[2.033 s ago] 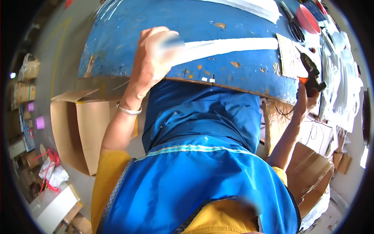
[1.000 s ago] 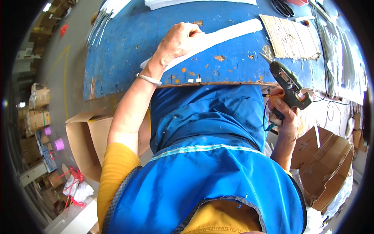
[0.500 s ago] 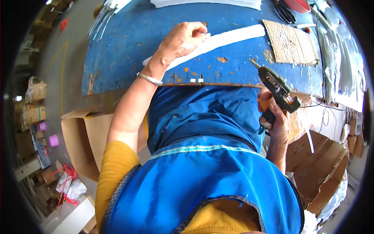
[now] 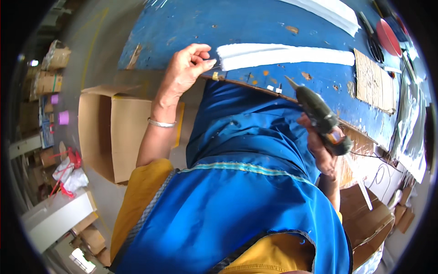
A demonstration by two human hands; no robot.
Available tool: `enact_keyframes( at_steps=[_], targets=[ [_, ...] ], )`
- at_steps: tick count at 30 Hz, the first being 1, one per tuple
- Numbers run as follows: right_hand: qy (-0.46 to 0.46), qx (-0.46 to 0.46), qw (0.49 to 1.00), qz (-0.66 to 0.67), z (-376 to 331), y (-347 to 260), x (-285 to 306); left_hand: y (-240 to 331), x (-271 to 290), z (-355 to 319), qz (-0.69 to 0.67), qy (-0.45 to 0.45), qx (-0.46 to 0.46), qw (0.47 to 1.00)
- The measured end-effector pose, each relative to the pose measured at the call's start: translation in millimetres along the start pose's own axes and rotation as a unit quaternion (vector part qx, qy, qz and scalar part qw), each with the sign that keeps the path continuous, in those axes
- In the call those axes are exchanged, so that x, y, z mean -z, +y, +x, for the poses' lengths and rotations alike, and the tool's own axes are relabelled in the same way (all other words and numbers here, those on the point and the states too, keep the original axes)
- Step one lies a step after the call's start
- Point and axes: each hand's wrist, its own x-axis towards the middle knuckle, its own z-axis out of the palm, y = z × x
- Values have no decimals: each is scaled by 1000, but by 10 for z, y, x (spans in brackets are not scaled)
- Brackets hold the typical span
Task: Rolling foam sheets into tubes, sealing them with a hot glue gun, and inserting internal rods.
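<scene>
Near the upper middle of the frame, the left hand [image 4: 185, 68] pinches the near end of a white strip [image 4: 285, 55] that lies flat along the blue table [image 4: 191, 23], thumb and fingertips closed on its corner right at the table's edge. To the right of centre, the right hand [image 4: 321, 146] is wrapped tight round the grip of a dark green glue gun [image 4: 319, 114], held off the table above the blue apron [image 4: 246, 182], its nozzle aimed up and left toward the table edge just below the strip; whether a finger rests on the trigger I cannot tell. A second white strip [image 4: 326, 11] lies at the top of the frame, well apart from the first, with a cardboard piece [image 4: 374, 82] at the right of the table, scissors [image 4: 372, 39] and a red disc [image 4: 388, 36] beyond it. An open carton [image 4: 114, 132] stands on the floor at the left. As I judge it, the chief risk is the hot nozzle: it hangs over the apron, so a drip could land on the cloth or on the left fingers, which sit close to where glue would go. The strip is held only at one corner, so a tug could swing or lift it off line, and glue laid then would set crooked. The gun's cord [image 4: 369, 157] trails toward the cartons at the lower right and could snag, jerking the nozzle.
</scene>
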Motion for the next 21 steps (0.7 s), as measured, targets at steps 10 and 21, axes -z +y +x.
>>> enact_keyframes(
  at_steps=[10, 21],
  targets=[
    [-25, 286, 881, -375, 630, -103, -526, 14, -115, 150, 150, 13, -99, 984],
    [-30, 318, 856, -406, 933, 54, -769, -57, -63, 216, 91, -18, -95, 991]
  ],
)
